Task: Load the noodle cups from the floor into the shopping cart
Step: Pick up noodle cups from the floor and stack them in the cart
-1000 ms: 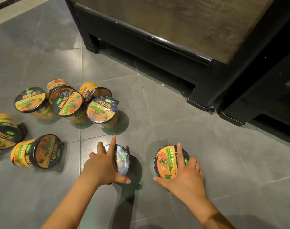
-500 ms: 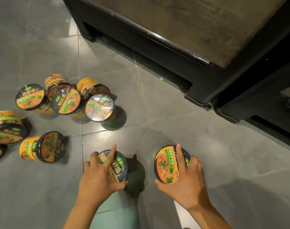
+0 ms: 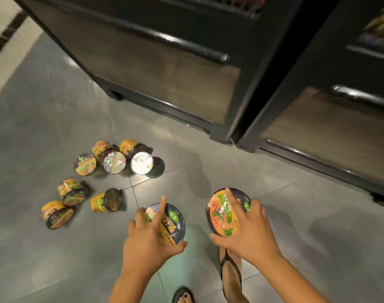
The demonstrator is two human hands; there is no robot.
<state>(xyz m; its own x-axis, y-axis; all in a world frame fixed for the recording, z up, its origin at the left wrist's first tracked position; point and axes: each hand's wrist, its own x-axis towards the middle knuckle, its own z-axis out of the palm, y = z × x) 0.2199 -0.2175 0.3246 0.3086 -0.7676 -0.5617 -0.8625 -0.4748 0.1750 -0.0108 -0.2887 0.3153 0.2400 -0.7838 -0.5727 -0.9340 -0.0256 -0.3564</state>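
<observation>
While left grip (image 3: pixel 147 239) clasps dark cup (image 3: pixel 176 222), right grip (image 3: pixel 252 233) clasps orange cup (image 3: pixel 219 215).

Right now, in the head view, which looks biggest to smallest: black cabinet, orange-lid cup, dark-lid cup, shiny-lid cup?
1. black cabinet
2. orange-lid cup and dark-lid cup: about alike, so tied
3. shiny-lid cup on the floor: looks smallest, but it sits farther away, so its true size is unsure

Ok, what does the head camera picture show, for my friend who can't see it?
A person's left hand grips a dark-lidded noodle cup and the right hand an orange-lidded noodle cup, over a grey tiled floor. More cups sit scattered at the left, near black cabinets.
</observation>
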